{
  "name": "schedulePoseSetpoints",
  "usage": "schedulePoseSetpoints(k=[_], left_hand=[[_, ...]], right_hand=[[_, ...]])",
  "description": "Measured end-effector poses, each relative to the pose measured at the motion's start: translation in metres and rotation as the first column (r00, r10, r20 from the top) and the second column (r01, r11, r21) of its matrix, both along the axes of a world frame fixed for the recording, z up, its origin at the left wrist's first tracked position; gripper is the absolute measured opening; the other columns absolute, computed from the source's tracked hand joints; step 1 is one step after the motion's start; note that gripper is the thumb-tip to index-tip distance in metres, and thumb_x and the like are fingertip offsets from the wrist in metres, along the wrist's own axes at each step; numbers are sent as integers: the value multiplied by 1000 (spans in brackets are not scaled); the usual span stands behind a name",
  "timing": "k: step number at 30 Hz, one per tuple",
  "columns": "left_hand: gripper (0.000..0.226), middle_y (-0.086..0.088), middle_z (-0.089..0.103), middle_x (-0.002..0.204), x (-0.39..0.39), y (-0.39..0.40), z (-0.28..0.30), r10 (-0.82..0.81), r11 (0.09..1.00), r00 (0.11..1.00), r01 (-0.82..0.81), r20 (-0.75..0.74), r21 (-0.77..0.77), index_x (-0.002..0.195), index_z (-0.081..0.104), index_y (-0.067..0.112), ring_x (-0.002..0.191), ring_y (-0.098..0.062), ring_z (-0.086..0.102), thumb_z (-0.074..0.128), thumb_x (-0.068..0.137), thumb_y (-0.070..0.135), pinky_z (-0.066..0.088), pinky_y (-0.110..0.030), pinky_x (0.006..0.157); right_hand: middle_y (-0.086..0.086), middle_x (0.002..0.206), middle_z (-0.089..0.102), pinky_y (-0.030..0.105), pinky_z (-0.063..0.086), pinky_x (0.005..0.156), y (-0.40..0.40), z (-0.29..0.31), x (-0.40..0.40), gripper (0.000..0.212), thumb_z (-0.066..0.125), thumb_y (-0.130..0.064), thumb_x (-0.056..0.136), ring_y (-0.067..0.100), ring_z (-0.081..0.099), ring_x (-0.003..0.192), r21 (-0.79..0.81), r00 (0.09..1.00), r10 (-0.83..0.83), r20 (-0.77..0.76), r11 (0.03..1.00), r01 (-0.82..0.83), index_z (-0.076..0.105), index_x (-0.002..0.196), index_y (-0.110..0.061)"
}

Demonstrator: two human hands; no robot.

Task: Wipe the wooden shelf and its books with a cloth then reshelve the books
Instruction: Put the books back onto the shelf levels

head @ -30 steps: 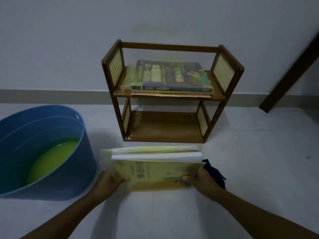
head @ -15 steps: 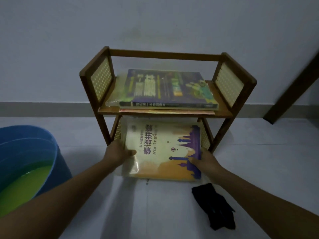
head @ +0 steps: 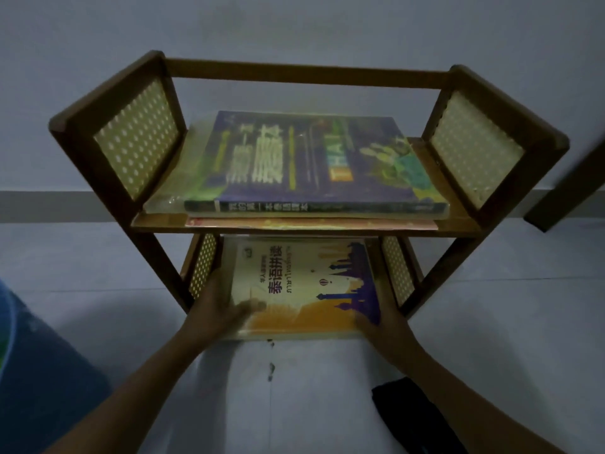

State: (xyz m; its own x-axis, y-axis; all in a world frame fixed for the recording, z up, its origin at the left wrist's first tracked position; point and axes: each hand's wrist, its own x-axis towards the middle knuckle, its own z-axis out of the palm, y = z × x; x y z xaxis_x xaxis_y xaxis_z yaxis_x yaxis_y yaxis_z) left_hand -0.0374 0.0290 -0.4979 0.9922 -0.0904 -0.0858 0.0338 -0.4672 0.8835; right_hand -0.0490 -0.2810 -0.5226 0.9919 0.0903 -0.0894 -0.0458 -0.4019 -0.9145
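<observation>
Yellow book (head: 304,286) lay lower centre on wooden shelf's (head: 304,73) bottom tier. Left hand (head: 217,311) and right hand (head: 381,326) gripped its near corners, thumbs on the cover.

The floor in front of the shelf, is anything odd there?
Yes: small dark spots dot the floor just below the yellow book, and a black cloth lies crumpled by the right arm, not in use.

Both forearms extended forward, converging. Left hand (head: 218,314) grips book (head: 304,286) at near-left corner, thumb on cover; right hand (head: 384,326) grips near-right corner.
</observation>
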Motion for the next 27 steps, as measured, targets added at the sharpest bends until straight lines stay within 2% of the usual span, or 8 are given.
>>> schedulePoseSetpoints(k=[3, 5, 10, 14, 17, 21, 25, 27], left_hand=[[126, 21, 45, 134, -18, 13, -4, -224, 974, 975, 224, -8, 20, 150, 1, 29, 120, 10, 49, 89, 61, 14, 51, -13, 86], [134, 22, 43, 133, -17, 21, -11, -229, 956, 973, 216, 42, 197, 151, -13, 26, 117, 10, 50, 88, 62, 18, 50, -12, 85], [82, -2, 57, 129, -11, 18, -11, -27, 956, 995, -4, 99, 295, 143, 28, 19, 113, -17, 59, 76, 78, 23, 51, -29, 86], [81, 18, 51, 115, -17, 7, 8, -44, 996, 999, 45, -16, 75, 133, 31, 25, 102, -1, 55, 82, 71, 29, 46, -16, 79], [63, 5, 53, 123, -18, 4, 5, 37, 997, 998, -33, -49, 69, 138, 36, 11, 108, -16, 54, 69, 84, 13, 48, -32, 88], [58, -14, 56, 129, -22, 0, 11, 84, 989, 994, -75, -70, 129, 134, 40, 6, 115, -30, 56, 68, 84, 18, 51, -44, 90], [68, -21, 50, 133, -39, -12, 24, 154, 953, 988, -156, 27, 260, 140, 31, 2, 119, -39, 52, 69, 85, 18, 47, -46, 90], [56, -20, 54, 127, -56, -19, 30, 111, 956, 989, -134, 102, 260, 133, 40, 3, 114, -37, 56, 68, 86, 14, 49, -41, 85]], right_hand=[[-16, 140, 50, 18, 49, 90, -21, -7, -11, 106, 84, -29, 70, 4, 53, 122, -84, 976, 169, -139, 980, -181, 14, 149, -38], [-9, 137, 53, 25, 51, 91, -25, -9, -8, 108, 77, -37, 69, 11, 55, 120, -164, 990, 86, -115, 981, -104, 7, 151, -38], [-2, 124, 64, 28, 48, 87, -16, -5, 2, 78, 69, -36, 80, 21, 61, 111, -378, 1000, -24, -5, 926, 20, 31, 148, -25], [-4, 123, 65, 29, 50, 93, -20, 8, 8, 66, 76, -25, 80, 10, 62, 111, -181, 992, 87, -92, 978, -103, 45, 139, -20], [-2, 124, 65, 39, 48, 101, -22, 12, 9, 54, 72, -21, 85, 12, 62, 113, -91, 989, 82, -121, 992, -93, 52, 135, -20], [1, 128, 62, 44, 46, 104, -16, 19, 0, 53, 69, -27, 87, 18, 58, 117, -115, 993, 52, -106, 991, -64, 50, 135, -17], [7, 127, 61, 30, 46, 99, -25, 41, -27, 45, 61, -31, 91, 24, 56, 119, -332, 989, -16, -144, 943, -33, 52, 132, -14], [12, 137, 52, 29, 40, 100, -37, 49, -53, 55, 56, -39, 94, 27, 49, 127, -508, 956, -52, -289, 855, -107, 45, 137, -6]])
